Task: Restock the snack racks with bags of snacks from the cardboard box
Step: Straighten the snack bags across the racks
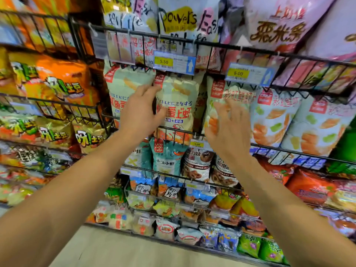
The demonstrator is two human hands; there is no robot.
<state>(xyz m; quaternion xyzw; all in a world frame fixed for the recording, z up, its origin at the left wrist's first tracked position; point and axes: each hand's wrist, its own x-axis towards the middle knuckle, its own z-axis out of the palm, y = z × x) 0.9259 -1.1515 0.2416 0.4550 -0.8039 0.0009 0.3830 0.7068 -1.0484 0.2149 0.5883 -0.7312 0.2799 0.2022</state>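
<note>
Left hand (140,110): bare, raised to the middle basket; fingers curled onto the left edge of the cream bag, thumb across its front, gripping it.
Right hand (229,124): bare, blurred, fingers spread and relaxed, nothing held; over the lower front of the white bag with orange and green crisps (229,97), contact not clear.
Cream glossy plastic snack bag with red lettering and a prawn picture (178,105): upright, long axis vertical, top seam up under the price tags, printed face outward; standing at the front rail of the black wire basket rack (173,130), left of centre, between a matching cream bag (123,87) and the white one.
Look of it: pillow-shaped, puffed, shiny film; red corner badge, pale crisp pictures near the top, orange prawn at the bottom behind the wires.
Rack: thin black metal wire, grid fronts, tiers stepping back.
Blue and yellow price tags (174,62): flat plastic holders clipped to the front rail of the tier above.
Upper tier: large pink bag with brown characters (285,22), white bags with black scrawled letters (179,18).
</note>
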